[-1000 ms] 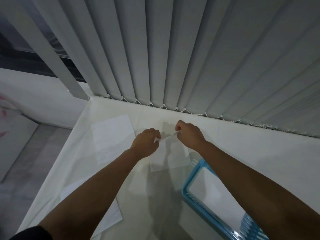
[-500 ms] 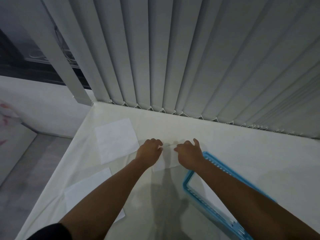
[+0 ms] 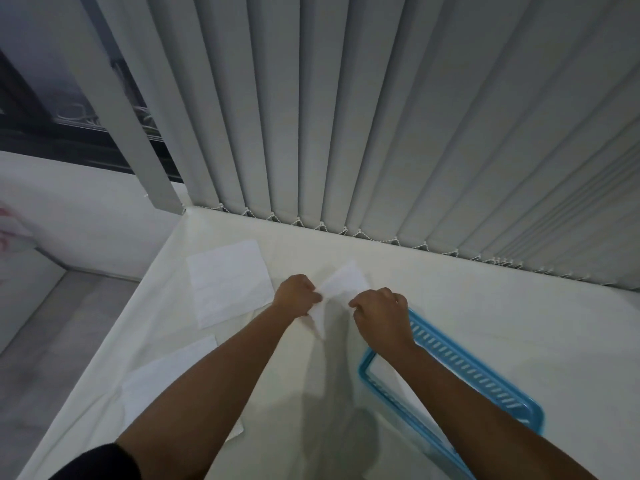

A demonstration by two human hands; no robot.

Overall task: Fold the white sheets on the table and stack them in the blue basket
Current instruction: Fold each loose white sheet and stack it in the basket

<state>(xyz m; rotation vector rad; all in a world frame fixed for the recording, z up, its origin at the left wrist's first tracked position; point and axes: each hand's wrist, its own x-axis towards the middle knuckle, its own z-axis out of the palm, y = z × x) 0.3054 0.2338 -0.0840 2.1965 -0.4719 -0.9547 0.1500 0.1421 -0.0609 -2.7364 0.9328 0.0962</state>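
Fingers of left hand (image 3: 297,295) and right hand (image 3: 381,311) pinch white sheet (image 3: 341,284) between them; blue basket (image 3: 519,407) just beside right hand, nearer that side.

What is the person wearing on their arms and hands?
Not much! Both forearms are bare, and the left hand and right hand have no gloves, rings or watch showing. A black sleeve peeks in at the left arm's upper end.

Both forearms extend forward from the near edge, converging. Left hand (image 3: 297,296) is closed in a fist, knuckles up. Right hand (image 3: 381,315) is likewise closed, just right of it, apart.
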